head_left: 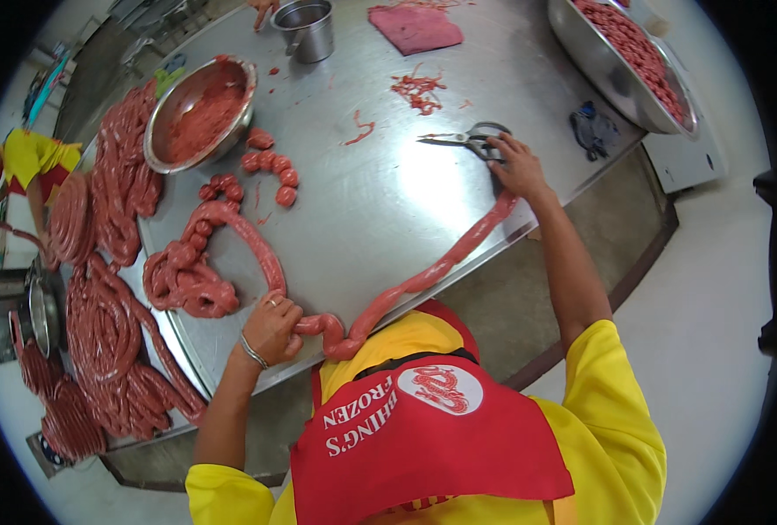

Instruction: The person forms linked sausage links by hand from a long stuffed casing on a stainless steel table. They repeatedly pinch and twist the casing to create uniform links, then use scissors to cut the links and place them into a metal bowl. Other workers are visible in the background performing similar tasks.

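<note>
A long string of raw sausage (428, 273) droops across the table's front edge between my two hands. My left hand (272, 331), wearing a bracelet, is closed around the sausage where it meets the longer twisted part on the table. At the right, my right hand (520, 166) has its fingers on the black handles of a pair of scissors (465, 140), whose blades point left. The sausage's right end passes under that hand's palm. Left of centre lie a pile of twisted sausage (187, 280) and a short chain of round links (276, 171).
A steel bowl (244, 114) with reddish residue and a steel pitcher (309, 35) stand farther back. Ground meat fills a large basin (572, 22) at right. Heaps of sausage (104, 328) cover the left side. A co-worker (42, 162) and another person's hand (263, 9) are visible.
</note>
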The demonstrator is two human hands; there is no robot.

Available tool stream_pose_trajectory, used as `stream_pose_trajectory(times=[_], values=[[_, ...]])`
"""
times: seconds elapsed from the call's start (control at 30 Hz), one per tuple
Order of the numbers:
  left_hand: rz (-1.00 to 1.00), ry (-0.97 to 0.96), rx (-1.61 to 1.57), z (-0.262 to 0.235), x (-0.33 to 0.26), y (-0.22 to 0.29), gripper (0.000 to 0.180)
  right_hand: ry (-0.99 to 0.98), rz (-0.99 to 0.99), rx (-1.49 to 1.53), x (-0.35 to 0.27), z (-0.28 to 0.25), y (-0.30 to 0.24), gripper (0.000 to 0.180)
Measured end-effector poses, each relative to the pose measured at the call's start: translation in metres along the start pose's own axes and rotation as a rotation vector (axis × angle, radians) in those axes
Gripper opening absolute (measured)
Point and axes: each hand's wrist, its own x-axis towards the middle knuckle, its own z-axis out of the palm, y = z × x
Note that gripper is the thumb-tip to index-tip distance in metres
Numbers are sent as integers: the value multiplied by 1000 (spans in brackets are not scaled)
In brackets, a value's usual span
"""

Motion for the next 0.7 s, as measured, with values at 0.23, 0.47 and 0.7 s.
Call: stream_pose_trajectory(times=[0.23, 0.47, 0.7], values=[[-299, -76, 216, -80, -88, -25, 29, 218, 75, -12, 6, 12, 61, 54], [-499, 132, 153, -13, -107, 28, 55, 5, -470, 264, -88, -28, -27, 62], [-459, 284, 12, 44, -9, 45, 49, -161, -463, 124, -102, -31, -37, 34]])
